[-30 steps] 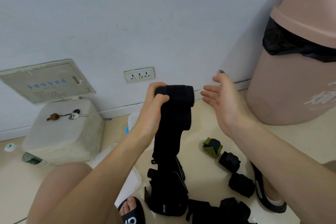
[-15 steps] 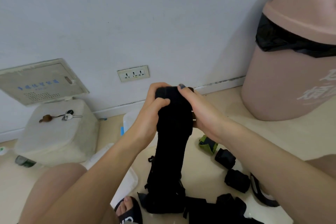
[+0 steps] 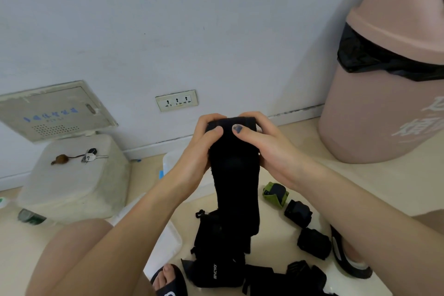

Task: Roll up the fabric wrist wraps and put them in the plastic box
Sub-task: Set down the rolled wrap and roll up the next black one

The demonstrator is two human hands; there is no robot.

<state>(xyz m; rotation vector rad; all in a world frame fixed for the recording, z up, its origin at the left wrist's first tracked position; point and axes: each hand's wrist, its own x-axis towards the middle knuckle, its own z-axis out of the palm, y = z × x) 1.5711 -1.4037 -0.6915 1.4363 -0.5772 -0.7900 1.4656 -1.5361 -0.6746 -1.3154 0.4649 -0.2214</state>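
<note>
Head view, L to R. Far L: wall panel [image 3: 51,113] w/ blue lettering, too blurred to read; below it a pale box-shaped block [image 3: 72,180] carrying keys [image 3: 90,155] and a small brown fob [image 3: 61,159]; a green-labelled bottle [image 3: 31,218] lies at its base, partly cut off by the block. Wall socket [image 3: 176,100] above centre. Plastic box [image 3: 171,163]: translucent, on the floor behind the L forearm, mostly hidden, only a corner and rim show. Left hand [image 3: 199,151]: fingers curled round the top L of the black wrist wrap [image 3: 234,175], thumb pressed on its front face. Right hand [image 3: 262,144]: fingers curled over the top R edge, thumb w/ dark nail pressed on the front just beside the L thumb; both hands grip the rolled top end. Wrap held in the air at centre, long axis approx. vertical, rolled end up, loose tail hanging toward the floor, where it merges w/ a dark heap of straps [image 3: 216,255]; tail end cannot be made out. R of heap: green-edged roll [image 3: 275,193] and two black rolls [image 3: 298,212] [image 3: 313,243] on the floor, apart from the box. Far R: pink bin [image 3: 384,103] w/ black liner, cut off by frame edge.
</note>
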